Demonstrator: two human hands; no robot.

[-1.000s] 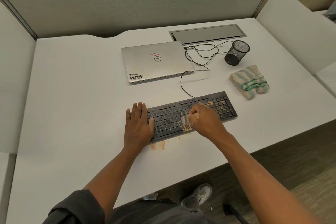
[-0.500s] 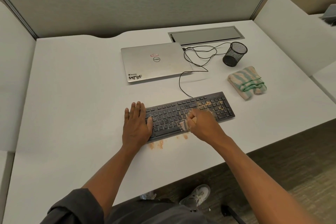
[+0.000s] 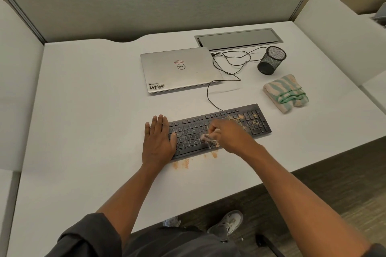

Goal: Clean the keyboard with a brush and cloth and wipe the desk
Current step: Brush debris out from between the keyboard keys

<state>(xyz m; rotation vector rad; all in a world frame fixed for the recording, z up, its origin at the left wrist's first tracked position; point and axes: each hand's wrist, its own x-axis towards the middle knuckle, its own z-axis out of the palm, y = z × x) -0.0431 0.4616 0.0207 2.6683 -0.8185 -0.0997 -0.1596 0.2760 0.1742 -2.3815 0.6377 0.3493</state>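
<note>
A black keyboard (image 3: 246, 120) lies on the white desk (image 3: 89, 131), with orange-brown crumbs on its right half. My left hand (image 3: 157, 140) rests flat on the keyboard's left end, fingers spread. My right hand (image 3: 228, 136) is closed around a small brush (image 3: 205, 137), whose blurred bristles touch the keys near the lower middle. Crumbs (image 3: 181, 164) lie on the desk just in front of the keyboard. A folded green-and-cream striped cloth (image 3: 285, 93) sits to the right, behind the keyboard.
A closed silver laptop (image 3: 179, 69) lies behind the keyboard, with a black cable (image 3: 221, 73) looping from it. A black mesh pen cup (image 3: 271, 60) stands at the back right beside a desk cable hatch (image 3: 238, 38). Grey partition walls (image 3: 167, 2) surround the desk.
My right hand with the brush has shifted left and toward the keyboard's front edge. More crumbs now lie on the desk in front. My left hand has stayed put.
</note>
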